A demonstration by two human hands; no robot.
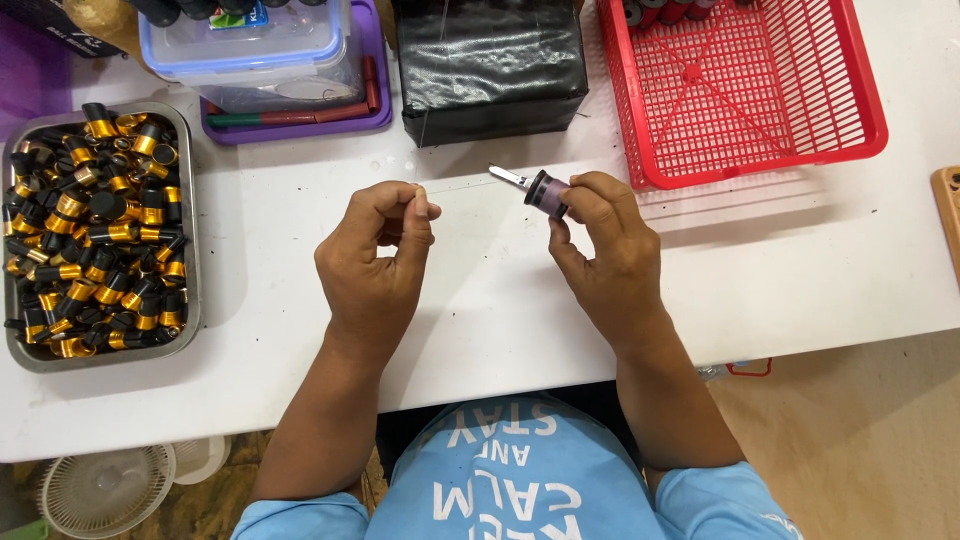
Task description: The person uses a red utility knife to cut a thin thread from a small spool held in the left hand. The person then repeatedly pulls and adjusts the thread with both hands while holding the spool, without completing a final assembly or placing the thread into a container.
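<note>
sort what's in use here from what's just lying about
In use: right hand holding small purple part; left hand, fingers pinched; metal tray of black-and-gold caps.
Lying about: red basket, black block, clear lidded box.

The person wears a light blue short-sleeved T-shirt (520,480). Large white block lettering runs across its chest and reads upside down from the head camera. The sleeves end above the elbows, one at about 7 o'clock and the other at about 5 o'clock, so both forearms are bare down to the wrists. The left hand (375,265) and right hand (605,250) are bare too: no gloves, rings, bracelet or watch show. The nails are short and unpainted.
</note>
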